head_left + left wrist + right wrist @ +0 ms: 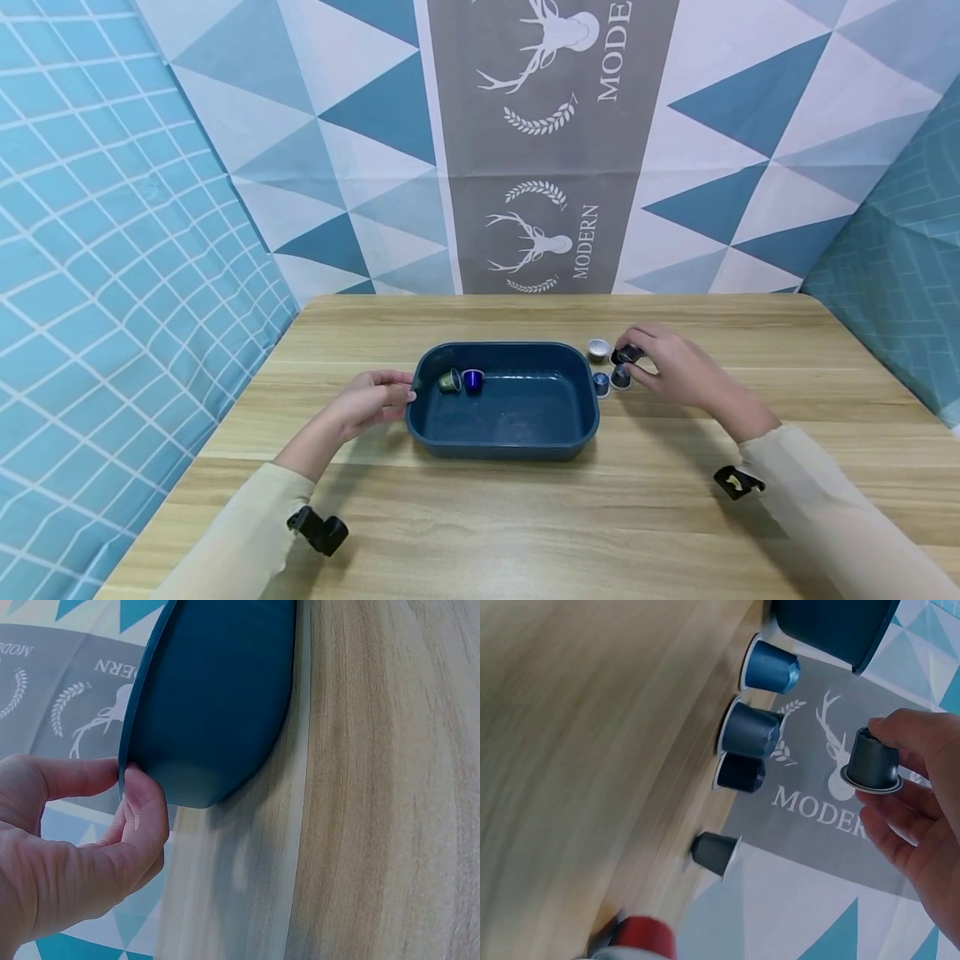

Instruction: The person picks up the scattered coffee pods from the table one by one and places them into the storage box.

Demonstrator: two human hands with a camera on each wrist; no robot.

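Note:
A dark blue plastic bin (504, 417) sits on the table, holding a green coffee capsule (450, 381) and a blue coffee capsule (473, 381) at its left end. My left hand (372, 400) pinches the bin's left rim between thumb and fingers, as the left wrist view also shows. Just off the bin's right end, my right hand (678, 371) grips a dark grey coffee capsule (873, 761), raised off the table. Below and beside that hand stand a light blue capsule (602, 383), a dark capsule (620, 378) and a silvery-topped capsule (597, 349).
In the right wrist view, a black capsule (740, 773), another grey capsule (715, 852) and a blurred red object (643, 935) are near the held capsule. Patterned cloth (540, 150) hangs behind the wooden table (487, 525), with blue cloth (112, 250) on the left.

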